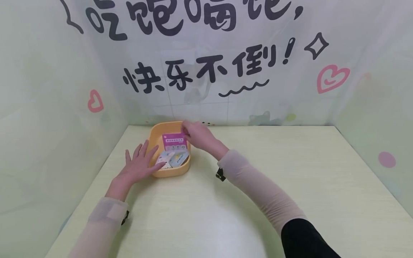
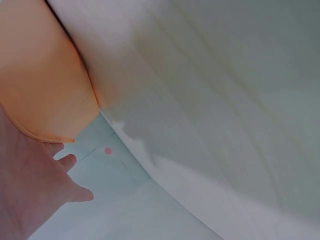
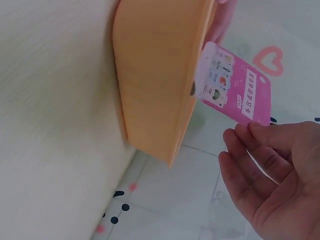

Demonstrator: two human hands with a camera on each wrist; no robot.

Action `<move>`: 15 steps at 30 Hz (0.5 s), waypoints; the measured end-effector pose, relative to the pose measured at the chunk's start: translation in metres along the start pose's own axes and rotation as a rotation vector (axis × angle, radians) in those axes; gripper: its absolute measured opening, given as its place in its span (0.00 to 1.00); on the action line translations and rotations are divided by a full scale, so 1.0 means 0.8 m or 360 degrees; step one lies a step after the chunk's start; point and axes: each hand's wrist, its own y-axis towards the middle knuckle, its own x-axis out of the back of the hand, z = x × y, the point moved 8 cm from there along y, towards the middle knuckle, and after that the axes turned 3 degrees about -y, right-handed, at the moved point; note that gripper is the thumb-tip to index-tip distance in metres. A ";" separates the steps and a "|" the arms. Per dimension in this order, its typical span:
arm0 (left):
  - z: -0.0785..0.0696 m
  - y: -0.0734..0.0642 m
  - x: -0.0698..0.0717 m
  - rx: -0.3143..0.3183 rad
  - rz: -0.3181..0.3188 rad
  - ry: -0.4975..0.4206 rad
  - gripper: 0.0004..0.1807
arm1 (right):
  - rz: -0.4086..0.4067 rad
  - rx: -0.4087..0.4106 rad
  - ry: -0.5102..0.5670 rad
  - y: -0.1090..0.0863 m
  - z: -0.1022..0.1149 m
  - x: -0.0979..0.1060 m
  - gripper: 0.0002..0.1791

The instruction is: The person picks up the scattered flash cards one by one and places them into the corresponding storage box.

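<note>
My right hand (image 1: 200,136) pinches a purple-pink card (image 3: 242,90) by one corner between thumb and fingertips, above the orange bin (image 3: 155,65). The card (image 1: 175,141) stands tilted, its printed face showing a white title label and small pictures. Fingers spread, my left hand (image 1: 139,165) rests at the bin's left rim, the thumb reaching over the front part. In the left wrist view the left hand (image 2: 35,185) lies along the rim of the bin (image 2: 50,75). Inside the bin are several picture cards (image 1: 179,158), one printed with "pear"; the left thumb partly covers them.
The bin stands at the back left of a pale wooden table (image 1: 258,172), near the rear wall sheet (image 1: 200,104) with black lettering and pink hearts. Side walls (image 1: 380,125) enclose the table left and right.
</note>
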 end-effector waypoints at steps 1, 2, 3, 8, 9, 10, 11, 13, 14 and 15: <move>0.000 0.000 0.000 -0.0001 -0.0001 0.0001 0.51 | 0.0023 0.0017 -0.0035 0.000 0.003 -0.005 0.07; -0.001 0.000 0.001 -0.0001 -0.0001 -0.0001 0.51 | 0.0052 0.0025 -0.0060 -0.001 0.004 -0.011 0.07; -0.002 0.000 0.001 -0.0006 0.0000 -0.0004 0.51 | 0.0079 0.0023 -0.0072 -0.002 0.004 -0.016 0.07; -0.003 0.002 0.001 -0.0012 0.0012 -0.0006 0.51 | 0.0226 -0.0048 0.0003 -0.006 -0.001 -0.038 0.08; -0.003 0.002 0.001 -0.0013 0.0012 0.0002 0.51 | 0.0236 -0.0049 0.0004 -0.007 -0.002 -0.041 0.09; -0.003 0.003 0.001 -0.0013 0.0013 0.0009 0.51 | 0.0244 -0.0044 0.0001 -0.008 -0.002 -0.043 0.09; -0.004 0.003 0.002 -0.0014 0.0010 0.0013 0.51 | 0.0246 -0.0033 -0.0006 -0.009 -0.002 -0.044 0.10; -0.003 0.002 0.003 -0.0011 0.0006 0.0026 0.52 | 0.0247 0.0012 -0.0038 -0.009 -0.001 -0.045 0.12; -0.002 0.002 0.004 -0.0010 0.0004 0.0029 0.52 | 0.0245 0.0034 -0.0062 -0.010 0.000 -0.046 0.12; -0.002 0.002 0.005 -0.0007 0.0004 0.0034 0.52 | 0.0240 0.0051 -0.0087 -0.010 -0.001 -0.046 0.13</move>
